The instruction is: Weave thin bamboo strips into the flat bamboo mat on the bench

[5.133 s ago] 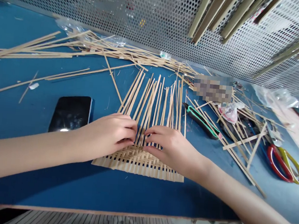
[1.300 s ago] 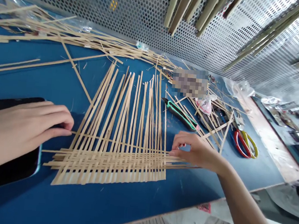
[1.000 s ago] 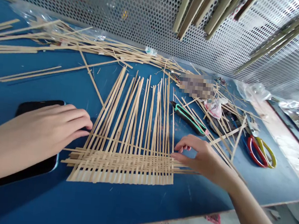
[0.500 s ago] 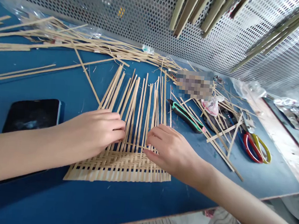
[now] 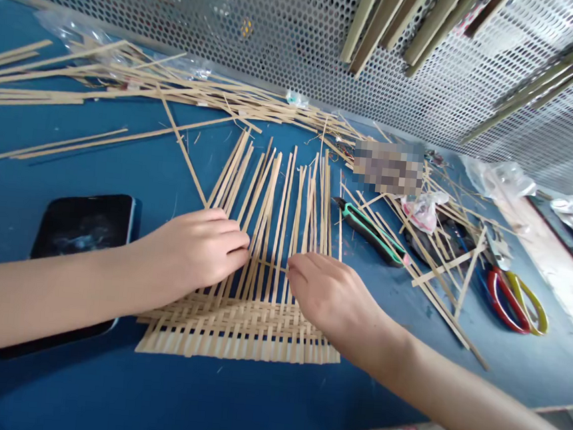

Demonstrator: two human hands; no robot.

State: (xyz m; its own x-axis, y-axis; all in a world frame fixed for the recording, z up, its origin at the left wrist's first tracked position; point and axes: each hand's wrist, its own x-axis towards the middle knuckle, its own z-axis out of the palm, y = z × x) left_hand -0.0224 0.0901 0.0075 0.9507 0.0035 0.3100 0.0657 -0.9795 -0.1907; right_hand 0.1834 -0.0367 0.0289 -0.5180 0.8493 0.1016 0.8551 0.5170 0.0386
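A partly woven mat of pale bamboo strips (image 5: 242,318) lies on the blue table, its dense woven band along the near side. From it the long loose strips (image 5: 285,215) fan out away from me. A thin crosswise strip (image 5: 273,265) spans the gap between my hands, a little beyond the woven band. My left hand (image 5: 208,248) is closed in a pinch at its left part, over the left-hand strips. At the right, my right hand (image 5: 327,289) has its fingers curled down on the same crosswise strip. Both sets of fingertips are partly hidden.
A black phone (image 5: 82,224) lies left, partly under my left forearm. To the right are a green-and-black cutter (image 5: 370,230), red-and-yellow-handled scissors (image 5: 509,305) and scattered strips. More loose bamboo strips (image 5: 177,92) lie along the perforated metal panel (image 5: 281,40) at the back.
The whole scene has shifted slightly right in view. The crosswise strip and both hands sit farther from the woven band than before. My right thumb and fingers have drawn closer together.
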